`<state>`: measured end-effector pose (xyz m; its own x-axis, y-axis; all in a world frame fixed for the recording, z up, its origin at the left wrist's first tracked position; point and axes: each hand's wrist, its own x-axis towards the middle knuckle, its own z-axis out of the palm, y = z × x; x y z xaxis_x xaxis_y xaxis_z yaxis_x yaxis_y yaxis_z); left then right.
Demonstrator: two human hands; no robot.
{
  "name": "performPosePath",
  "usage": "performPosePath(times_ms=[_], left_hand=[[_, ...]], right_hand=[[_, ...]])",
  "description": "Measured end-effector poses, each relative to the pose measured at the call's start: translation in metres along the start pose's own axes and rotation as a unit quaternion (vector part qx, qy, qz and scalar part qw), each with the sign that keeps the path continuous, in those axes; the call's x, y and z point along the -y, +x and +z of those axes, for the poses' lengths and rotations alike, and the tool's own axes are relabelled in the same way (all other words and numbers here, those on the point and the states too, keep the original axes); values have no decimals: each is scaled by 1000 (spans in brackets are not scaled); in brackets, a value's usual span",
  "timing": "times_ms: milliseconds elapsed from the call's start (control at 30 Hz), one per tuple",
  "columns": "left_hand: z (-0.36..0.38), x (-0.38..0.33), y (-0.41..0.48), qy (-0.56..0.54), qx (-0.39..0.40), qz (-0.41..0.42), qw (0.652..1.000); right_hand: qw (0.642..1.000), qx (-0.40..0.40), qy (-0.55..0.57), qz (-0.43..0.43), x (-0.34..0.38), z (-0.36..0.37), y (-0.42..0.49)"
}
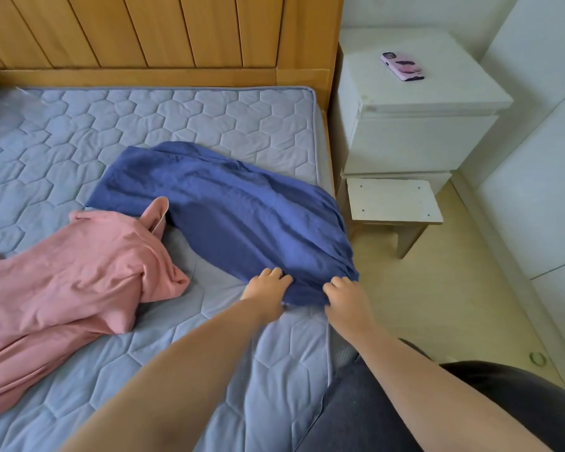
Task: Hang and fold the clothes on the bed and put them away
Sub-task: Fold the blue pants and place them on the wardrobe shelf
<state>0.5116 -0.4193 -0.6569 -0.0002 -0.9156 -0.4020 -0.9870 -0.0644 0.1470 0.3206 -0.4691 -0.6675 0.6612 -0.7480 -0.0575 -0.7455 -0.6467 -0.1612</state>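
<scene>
Mattress (177, 119): blue garment (229, 203) in hands (267, 288) (347, 301)

A wooden headboard (144, 31) stands beside a white nightstand (418, 138) (pink phone (403, 66) on top), on pale flooring (437, 288).

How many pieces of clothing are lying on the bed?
2. A blue garment lies by the right edge of the bed, its near end gripped by the left hand and right hand. A pink garment lies crumpled to its left. More may lie out of view.

Bare forearms (183, 370), dark grey trousers (366, 415)
</scene>
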Motion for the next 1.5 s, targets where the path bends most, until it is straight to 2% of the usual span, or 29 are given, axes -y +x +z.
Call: performPosePath(times_ms=[100, 133, 200, 233, 300, 333, 400, 500, 600, 633, 700, 767, 800, 900, 933, 1000, 1067, 1133, 1200, 1267, 1333, 1433, 1500], left_hand=[[1, -13, 5, -17, -38, -31, 999], [-1, -16, 6, -26, -32, -34, 999], [-10, -17, 6, -27, 28, -23, 999], [-13, -17, 5, -20, 79, -6, 997], [-17, -16, 4, -26, 199, 31, 979], [-16, -15, 2, -35, 245, 37, 968], [-13, -14, -3, -53, 260, 38, 963], [-18, -9, -8, -86, 176, 27, 980], [-21, 3, -6, -13, 159, 55, 986], [-21, 8, -5, 8, 161, 63, 985], [-25, 12, -3, 18, 177, 62, 982], [-37, 12, -6, 12, 223, 44, 974], [-43, 13, -8, 1, 264, 23, 964], [-51, 20, -14, -24, 406, -34, 913], [-52, 21, -16, -18, 417, -35, 908], [-57, 23, -20, -18, 380, -25, 925], [-67, 21, -25, -44, 337, -21, 940], [-80, 21, -26, -119, 352, -34, 928], [-95, 21, -25, -94, 389, -26, 916], [-114, 20, -16, 67, 384, -18, 921], [-130, 20, 3, 183, 300, -29, 936], [-161, 15, 38, 165, 130, -105, 972], [-187, 0, 61, 109, -24, -145, 983]], right_hand=[[995, -86, 36, 35, -8, -14, 2], [991, -116, 52, 39, -10, -15, 2], [991, -124, 42, 18, -10, -18, 1], [997, -82, 9, 2, -10, -15, 0], [996, 68, -53, -11, -3, -16, -4], [993, 90, -71, -27, 0, -17, -6], [992, 102, -75, -20, 2, -18, -8], [988, 143, -9, 60, 1, -21, -10], [981, 187, 5, 58, 4, -22, -13], [982, 184, 11, 46, 6, -24, -14], [992, 125, 24, 28, 9, -26, -14], [995, 80, 61, 26, 7, -27, -16], [993, 87, 79, 30, 8, -27, -17], [979, 168, 108, 39, 13, -22, -22], [973, 195, 116, 42, 16, -21, -23], [955, 242, 160, 58, 20, -17, -25], [922, 291, 238, 90, 21, -21, -26], [890, 309, 316, 114, 17, -28, -21], [882, 257, 367, 145, 10, -36, -12], [882, 167, 394, 197, -1, -41, 0], [844, 132, 455, 251, -12, -45, 9], [761, 140, 568, 279, -26, -56, 24], [694, 91, 647, 304, -38, -57, 38]])
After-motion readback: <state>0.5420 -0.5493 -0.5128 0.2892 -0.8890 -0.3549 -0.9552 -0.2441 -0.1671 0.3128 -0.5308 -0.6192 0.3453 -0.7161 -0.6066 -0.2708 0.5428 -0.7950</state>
